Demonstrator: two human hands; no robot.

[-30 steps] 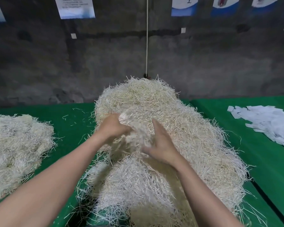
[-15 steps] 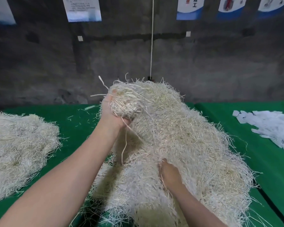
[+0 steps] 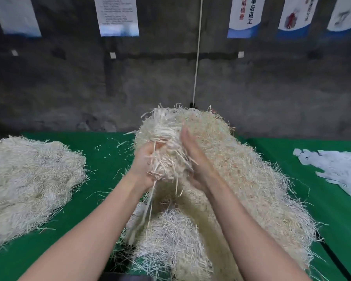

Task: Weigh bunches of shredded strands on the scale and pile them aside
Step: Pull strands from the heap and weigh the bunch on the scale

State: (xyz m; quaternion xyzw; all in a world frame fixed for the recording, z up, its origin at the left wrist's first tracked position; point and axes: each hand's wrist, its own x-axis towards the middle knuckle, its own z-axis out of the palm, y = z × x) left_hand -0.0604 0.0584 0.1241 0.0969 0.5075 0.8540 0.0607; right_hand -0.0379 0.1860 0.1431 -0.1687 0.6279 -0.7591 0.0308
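A bunch of pale shredded strands [image 3: 166, 147] is lifted above the big heap of strands [image 3: 251, 191] in the middle of the green table [image 3: 105, 159]. My left hand [image 3: 144, 169] grips the bunch from below on its left side, and loose strands dangle under it. My right hand [image 3: 193, 157] lies with straight fingers against the right side of the bunch. A second pile of strands [image 3: 28, 183] lies on the table at the left. No scale is visible.
White paper slips [image 3: 336, 171] are scattered on the green table at the right. A dark concrete wall [image 3: 150, 82] with hung posters stands close behind the table. A white cord [image 3: 198, 47] hangs down to the heap's top. A dark gap [image 3: 336, 258] runs along the right tabletop.
My right hand came up out of the heap and now presses against the bunch that my left hand lifted. The bunch has grown fuller and sits between both hands.
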